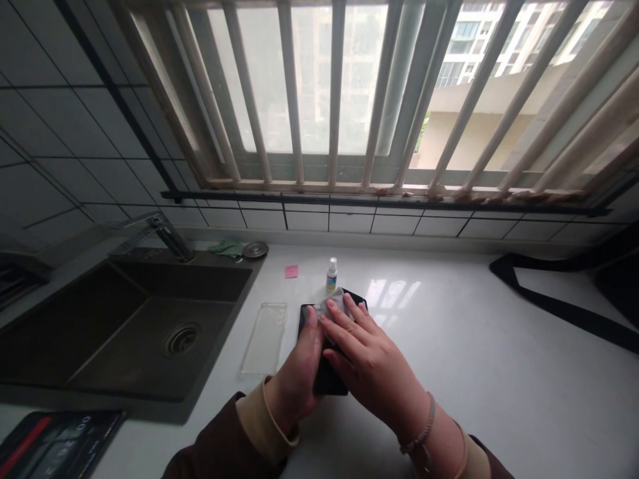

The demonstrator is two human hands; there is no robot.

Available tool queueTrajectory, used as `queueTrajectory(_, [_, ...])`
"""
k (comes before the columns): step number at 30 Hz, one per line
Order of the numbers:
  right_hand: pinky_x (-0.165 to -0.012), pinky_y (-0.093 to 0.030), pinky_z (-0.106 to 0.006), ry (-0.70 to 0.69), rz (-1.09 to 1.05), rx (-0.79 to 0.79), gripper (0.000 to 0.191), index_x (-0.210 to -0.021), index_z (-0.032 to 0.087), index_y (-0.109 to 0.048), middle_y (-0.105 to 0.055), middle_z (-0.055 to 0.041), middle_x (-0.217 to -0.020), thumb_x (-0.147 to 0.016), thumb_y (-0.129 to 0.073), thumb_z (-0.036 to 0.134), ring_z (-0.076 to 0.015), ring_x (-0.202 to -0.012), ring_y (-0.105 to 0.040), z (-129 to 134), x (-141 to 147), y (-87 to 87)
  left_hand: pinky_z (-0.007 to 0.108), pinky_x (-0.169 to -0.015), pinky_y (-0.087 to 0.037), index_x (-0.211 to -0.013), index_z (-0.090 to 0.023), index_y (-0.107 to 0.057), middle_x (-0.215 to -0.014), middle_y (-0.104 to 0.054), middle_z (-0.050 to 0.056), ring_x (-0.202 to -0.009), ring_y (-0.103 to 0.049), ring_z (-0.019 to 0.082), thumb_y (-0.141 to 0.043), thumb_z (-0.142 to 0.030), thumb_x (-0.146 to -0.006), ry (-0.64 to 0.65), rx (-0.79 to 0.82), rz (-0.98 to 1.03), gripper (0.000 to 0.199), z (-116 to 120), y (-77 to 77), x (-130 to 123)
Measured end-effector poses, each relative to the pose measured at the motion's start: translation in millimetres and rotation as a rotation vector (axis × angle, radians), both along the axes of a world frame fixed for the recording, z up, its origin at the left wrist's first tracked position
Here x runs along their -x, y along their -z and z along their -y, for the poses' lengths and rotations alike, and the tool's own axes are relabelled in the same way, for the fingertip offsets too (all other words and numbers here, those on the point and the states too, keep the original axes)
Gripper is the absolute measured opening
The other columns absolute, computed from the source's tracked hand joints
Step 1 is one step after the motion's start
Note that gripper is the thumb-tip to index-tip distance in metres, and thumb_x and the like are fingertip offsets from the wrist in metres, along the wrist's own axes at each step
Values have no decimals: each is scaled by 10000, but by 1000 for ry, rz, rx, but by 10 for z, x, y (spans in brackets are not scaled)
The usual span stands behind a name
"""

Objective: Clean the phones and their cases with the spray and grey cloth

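My left hand (299,372) is closed around a black smartphone (330,380), its thumb lying along the near face. With fairly straight fingers, my right hand (367,342) holds a small grey cloth (329,304) pressed against the phone's upper part. Both hands hide much of the phone. Past the cloth a black corner (355,297) shows; whether it belongs to the phone I cannot tell. Just behind stands a small white bottle (332,274) with a coloured label. A clear phone case (264,339) lies flat to the left of my hands.
A pink sticky note (291,271) lies on the white counter (449,372). To the left is a dark sink (124,332) with a faucet (167,236), a green cloth (227,248) and a round drain cover (255,250). A black strap (549,303) lies at right.
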State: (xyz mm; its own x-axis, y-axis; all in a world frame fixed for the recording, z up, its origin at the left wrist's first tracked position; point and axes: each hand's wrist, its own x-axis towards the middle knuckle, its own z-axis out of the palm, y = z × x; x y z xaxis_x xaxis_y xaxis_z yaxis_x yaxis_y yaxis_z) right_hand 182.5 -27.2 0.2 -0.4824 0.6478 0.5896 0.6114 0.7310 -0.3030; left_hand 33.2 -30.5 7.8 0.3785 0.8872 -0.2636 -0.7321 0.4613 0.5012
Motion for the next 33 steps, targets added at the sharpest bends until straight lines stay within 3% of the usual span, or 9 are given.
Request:
queueTrajectory(4, [-1245, -445, -601, 93, -64, -32, 470, -1535, 162, -565, -521, -134, -1619, -1066, -544, 200, -355, -1586, -353, -21, -37, -6, 384, -1029, -568, -1488, -197, -632, -1353, -726, 178, -1236, -710, 328, -621, -446, -1035, 47, -27, -118, 517, 63, 20, -32])
queueTrajectory(8, [-1226, -490, -563, 182, -146, -56, 503, -1571, 204, -534, -555, -134, -1591, -1069, -522, 173, -327, -1518, -481, -38, -74, -4, 350, -693, -633, -1568, -270, -527, -1187, -773, 166, -792, -791, 278, -679, -430, -999, 138, -139, -279, 610, 74, -6, 3])
queueTrajectory(10, [-1189, -539, -532, 226, -184, -69, 486, -1553, 197, -556, -618, -143, -1530, -1068, -531, 182, -318, -1442, -578, -49, -99, -1, 329, -627, -626, -1577, -296, -499, -1122, -779, 151, -682, -773, 245, -727, -392, -967, 194, -152, -327, 659, 60, -30, 29])
queueTrajectory(15, [-1081, -627, -485, 339, -233, -50, 377, -1424, 218, -680, -753, -115, -1346, -1080, -528, 224, -301, -1253, -730, -84, -167, 11, 378, -681, -656, -1520, -282, -547, -1115, -774, 146, -732, -798, 279, -788, -252, -910, 160, -92, -288, 657, 18, -84, 59])
queueTrajectory(22, [-1045, -647, -408, 347, -339, 29, 330, -1357, 226, -726, -758, -83, -1341, -1091, -531, 248, -273, -1230, -743, -86, -200, -25, 398, -798, -653, -1452, -232, -606, -1138, -774, 150, -955, -796, 321, -792, -275, -918, 105, -102, -274, 567, -16, -59, 48])
queueTrajectory(33, [-1009, -670, -380, 31, -411, 183, 327, -1325, 259, -747, -767, -50, -1325, -1059, -567, 196, -255, -1188, -763, 14, -47, -43, 307, -776, -634, -1282, -174, -690, -1094, -795, 115, -887, -789, 231, -722, -272, -961, -204, 5, -260, 336, -159, 59, 145])
